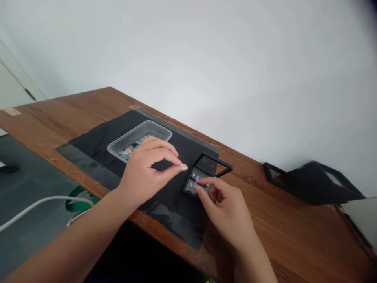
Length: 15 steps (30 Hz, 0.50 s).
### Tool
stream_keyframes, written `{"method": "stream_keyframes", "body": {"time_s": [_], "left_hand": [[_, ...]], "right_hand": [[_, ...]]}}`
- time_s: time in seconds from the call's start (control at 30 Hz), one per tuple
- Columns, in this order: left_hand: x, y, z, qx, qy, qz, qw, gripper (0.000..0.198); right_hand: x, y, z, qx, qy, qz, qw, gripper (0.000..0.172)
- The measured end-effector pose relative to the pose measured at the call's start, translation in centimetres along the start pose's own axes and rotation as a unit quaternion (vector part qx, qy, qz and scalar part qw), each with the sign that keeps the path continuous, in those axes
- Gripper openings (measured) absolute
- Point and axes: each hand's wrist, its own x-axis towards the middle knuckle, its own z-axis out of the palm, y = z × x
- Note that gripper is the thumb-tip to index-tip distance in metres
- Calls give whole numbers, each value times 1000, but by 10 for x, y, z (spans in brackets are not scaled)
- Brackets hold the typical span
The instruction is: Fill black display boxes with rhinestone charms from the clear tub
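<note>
My left hand (147,167) hovers over the black mat, thumb and forefinger pinching a small pale, shiny piece (183,167) whose kind is unclear. To its right stands a small black case (188,192) with its framed lid (225,170) raised. Inside the case lie small pale pieces and a pink one (197,178). My right hand (225,200) reaches into the case from the front right. Its thumb and forefinger are nearly together over the contents; anything between them is too small to make out. Behind my left hand, a clear plastic tub (118,146) holds many small coloured pieces.
The black mat (97,143) covers part of the brown wooden table (282,232), which runs along a white wall. Black framed objects (315,182) lie at the right against the wall. A white cable (38,203) and a green strap (77,205) are at the lower left.
</note>
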Motion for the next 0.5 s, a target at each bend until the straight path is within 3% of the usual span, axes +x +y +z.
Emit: {"method": "stream_keyframes", "body": {"time_s": [0.2,0.5], "left_hand": [[-16,5,23,-76,-46,20,996,9],[-27,-3,37,-120,-97,33,987,12]], "right_hand": [[-5,-3,1,118,-15,-46,992,16],[-3,-4,3,134,-16,-41,990,14]]}}
